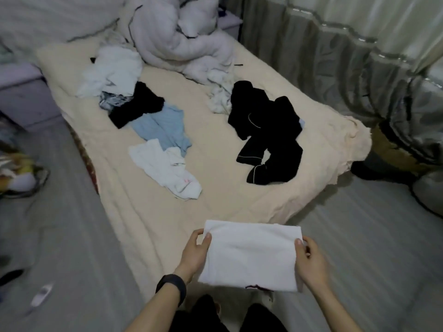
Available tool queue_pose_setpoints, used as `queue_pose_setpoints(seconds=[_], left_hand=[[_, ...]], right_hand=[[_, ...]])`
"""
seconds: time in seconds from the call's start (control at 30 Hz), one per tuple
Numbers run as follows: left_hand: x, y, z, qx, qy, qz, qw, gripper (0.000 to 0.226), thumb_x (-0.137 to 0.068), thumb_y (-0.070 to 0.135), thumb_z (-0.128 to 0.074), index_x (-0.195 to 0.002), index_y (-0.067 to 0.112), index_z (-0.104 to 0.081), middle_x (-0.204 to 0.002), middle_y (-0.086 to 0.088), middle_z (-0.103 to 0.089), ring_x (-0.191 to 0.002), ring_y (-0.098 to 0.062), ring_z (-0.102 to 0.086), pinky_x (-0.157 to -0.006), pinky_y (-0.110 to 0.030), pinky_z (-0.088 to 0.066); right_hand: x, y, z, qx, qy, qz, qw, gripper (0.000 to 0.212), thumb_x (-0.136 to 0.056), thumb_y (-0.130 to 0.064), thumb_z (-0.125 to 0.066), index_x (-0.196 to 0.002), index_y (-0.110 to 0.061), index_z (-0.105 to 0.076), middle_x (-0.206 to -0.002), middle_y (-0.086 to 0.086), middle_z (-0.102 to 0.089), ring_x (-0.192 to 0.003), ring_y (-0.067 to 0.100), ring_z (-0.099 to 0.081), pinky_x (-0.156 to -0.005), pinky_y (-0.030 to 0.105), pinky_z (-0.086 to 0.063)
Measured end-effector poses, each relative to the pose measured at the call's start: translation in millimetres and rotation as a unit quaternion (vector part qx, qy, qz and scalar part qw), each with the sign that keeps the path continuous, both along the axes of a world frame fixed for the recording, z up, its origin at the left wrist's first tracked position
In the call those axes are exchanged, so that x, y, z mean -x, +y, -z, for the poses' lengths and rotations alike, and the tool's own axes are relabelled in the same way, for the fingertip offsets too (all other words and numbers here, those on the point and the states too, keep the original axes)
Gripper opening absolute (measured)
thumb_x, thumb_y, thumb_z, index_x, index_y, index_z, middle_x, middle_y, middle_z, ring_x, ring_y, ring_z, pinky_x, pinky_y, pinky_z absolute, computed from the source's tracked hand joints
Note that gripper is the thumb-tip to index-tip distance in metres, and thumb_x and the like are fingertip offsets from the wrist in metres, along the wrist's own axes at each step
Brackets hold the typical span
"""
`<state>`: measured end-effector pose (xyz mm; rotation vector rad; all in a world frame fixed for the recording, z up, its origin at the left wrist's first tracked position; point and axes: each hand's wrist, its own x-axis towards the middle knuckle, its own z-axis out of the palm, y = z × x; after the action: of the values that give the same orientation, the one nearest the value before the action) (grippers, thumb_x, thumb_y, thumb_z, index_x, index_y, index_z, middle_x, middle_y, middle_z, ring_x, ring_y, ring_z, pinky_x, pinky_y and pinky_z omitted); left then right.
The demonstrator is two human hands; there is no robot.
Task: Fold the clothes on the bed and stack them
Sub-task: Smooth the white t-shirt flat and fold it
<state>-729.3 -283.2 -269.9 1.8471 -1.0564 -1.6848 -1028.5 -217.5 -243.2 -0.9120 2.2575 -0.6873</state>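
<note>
A folded white garment (pixel 249 254) hangs flat in front of me over the foot of the bed. My left hand (pixel 195 252) pinches its left edge, thumb on top. My right hand (pixel 309 262) pinches its right edge the same way. On the cream bed sheet (pixel 215 195) lie loose clothes: a white piece (pixel 165 168), a light blue piece (pixel 163 130), a black piece (pixel 136 106) and a white heap (pixel 115 73) on the left, black trousers with white piping (pixel 266 133) on the right.
A crumpled pale duvet (pixel 177 37) fills the head of the bed. Grey patterned curtains (pixel 347 49) hang to the right. Grey floor (pixel 359 248) runs along both sides, with a white object (pixel 40 295) and a bag (pixel 19 173) on the left.
</note>
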Motion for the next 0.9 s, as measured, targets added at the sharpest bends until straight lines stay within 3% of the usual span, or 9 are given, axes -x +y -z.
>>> queue_pose_setpoints(seconds=[0.07, 0.2, 0.3, 0.4, 0.5, 0.6, 0.67, 0.8, 0.9], left_hand=[[2.4, 3.8, 16.1, -0.02, -0.014, -0.068, 0.997, 0.023, -0.102, 0.045, -0.052, -0.121, 0.034, -0.051, -0.108, 0.007, -0.067, -0.094, -0.009, -0.064, -0.074, -0.025, -0.05], [8.0, 7.8, 55.9, -0.048, -0.052, -0.167, 0.983, 0.029, -0.102, 0.049, -0.049, -0.125, 0.031, -0.049, -0.113, 0.0, -0.068, -0.1, -0.02, -0.067, -0.091, -0.04, -0.055], [8.9, 4.4, 92.1, -0.056, -0.105, -0.218, 0.969, 0.029, -0.1, 0.057, -0.044, -0.122, 0.039, -0.047, -0.114, 0.004, -0.066, -0.1, -0.018, -0.064, -0.084, -0.038, -0.053], [3.9, -10.2, 135.2, -0.053, -0.143, -0.259, 0.954, 0.029, -0.099, 0.06, -0.043, -0.122, 0.043, -0.045, -0.109, 0.009, -0.063, -0.097, -0.015, -0.061, -0.082, -0.038, -0.051], [-4.4, -23.5, 174.9, -0.043, -0.168, -0.271, 0.947, 0.035, -0.1, 0.058, -0.043, -0.128, 0.038, -0.043, -0.101, 0.016, -0.058, -0.092, -0.013, -0.058, -0.075, -0.036, -0.047], [-9.9, -30.8, 213.1, -0.059, -0.196, -0.255, 0.945, 0.044, -0.102, 0.057, -0.04, -0.134, 0.027, -0.043, -0.103, 0.004, -0.062, -0.091, -0.018, -0.058, -0.071, -0.035, -0.044], [-9.4, -31.7, 234.9, -0.083, -0.226, -0.235, 0.942, 0.046, -0.102, 0.061, -0.036, -0.13, 0.026, -0.043, -0.103, -0.001, -0.063, -0.092, -0.026, -0.059, -0.074, -0.038, -0.045], [-7.1, -34.3, 251.4, -0.079, -0.274, -0.225, 0.932, 0.042, -0.099, 0.068, -0.03, -0.113, 0.031, -0.044, -0.087, 0.007, -0.061, -0.081, -0.024, -0.06, -0.073, -0.041, -0.047], [-3.4, -29.4, 247.6, -0.057, -0.294, -0.246, 0.922, 0.046, -0.098, 0.068, -0.031, -0.119, 0.03, -0.047, -0.088, 0.014, -0.057, -0.084, -0.023, -0.059, -0.075, -0.041, -0.048]], right_hand=[[7.6, -36.6, 20.7, -0.033, -0.01, -0.075, 0.997, 0.034, -0.104, -0.044, -0.047, -0.131, -0.027, -0.058, -0.105, -0.001, -0.067, -0.09, 0.021, -0.063, -0.076, 0.036, -0.046], [7.6, -105.0, 70.7, -0.059, -0.032, -0.196, 0.978, 0.034, -0.105, -0.042, -0.045, -0.133, -0.027, -0.057, -0.11, 0.0, -0.069, -0.092, 0.02, -0.062, -0.074, 0.033, -0.046], [-0.3, -151.6, 115.0, -0.061, -0.018, -0.27, 0.961, 0.034, -0.105, -0.042, -0.044, -0.132, -0.027, -0.059, -0.105, -0.001, -0.071, -0.084, 0.015, -0.059, -0.066, 0.027, -0.04], [-14.0, -195.7, 161.3, -0.07, -0.008, -0.329, 0.942, 0.038, -0.105, -0.044, -0.042, -0.136, -0.027, -0.056, -0.109, 0.002, -0.071, -0.094, 0.023, -0.062, -0.075, 0.029, -0.039], [-31.1, -224.8, 203.6, -0.067, -0.014, -0.351, 0.934, 0.041, -0.106, -0.045, -0.039, -0.139, -0.025, -0.053, -0.105, 0.002, -0.068, -0.096, 0.027, -0.062, -0.077, 0.033, -0.041], [-42.1, -234.1, 249.0, -0.082, 0.011, -0.374, 0.924, 0.04, -0.107, -0.044, -0.035, -0.138, -0.024, -0.05, -0.107, 0.008, -0.07, -0.096, 0.034, -0.062, -0.074, 0.036, -0.043], [-47.2, -232.6, 273.1, -0.109, 0.051, -0.378, 0.918, 0.038, -0.107, -0.046, -0.031, -0.135, -0.026, -0.046, -0.097, 0.01, -0.068, -0.087, 0.035, -0.061, -0.069, 0.038, -0.042], [-51.8, -227.6, 290.4, -0.096, 0.095, -0.367, 0.921, 0.037, -0.106, -0.049, -0.026, -0.132, -0.027, -0.04, -0.086, 0.007, -0.064, -0.077, 0.034, -0.058, -0.066, 0.039, -0.041], [-47.3, -222.5, 286.3, -0.077, 0.061, -0.363, 0.927, 0.036, -0.106, -0.048, -0.029, -0.132, -0.027, -0.042, -0.085, 0.004, -0.059, -0.078, 0.032, -0.055, -0.069, 0.039, -0.041]])
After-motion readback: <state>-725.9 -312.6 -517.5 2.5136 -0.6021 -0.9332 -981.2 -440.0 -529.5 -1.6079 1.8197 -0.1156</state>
